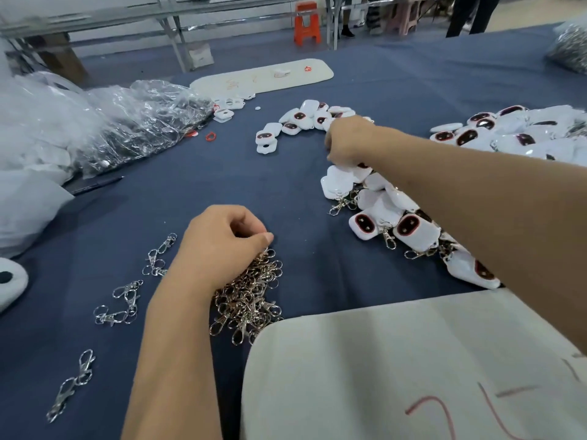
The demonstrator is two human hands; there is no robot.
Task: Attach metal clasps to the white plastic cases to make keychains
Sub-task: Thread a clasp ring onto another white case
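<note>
Right hand [346, 141] fingertips hidden among white cases [305, 119]

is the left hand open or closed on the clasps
Closed: the left hand has its fingers curled and fingertips pinched together atop the clasp pile. Whether a clasp is actually gripped cannot be told.

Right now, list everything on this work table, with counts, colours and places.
metal clasps pile: one heap, silver, near centre under the left hand
loose clasps: several, silver, scattered left of the heap
finished keychains: a heap, white with dark red-rimmed windows, clasps attached, under the right forearm
unclasped cases: a cluster, white, beyond the right hand
more cases: a large pile, white, far right
plastic bags: several, clear, left side
boards: two, white, one near right, one far centre
tablecloth: one, dark blue
left hand: pinching at the clasp heap
right hand: curled over white cases
</note>
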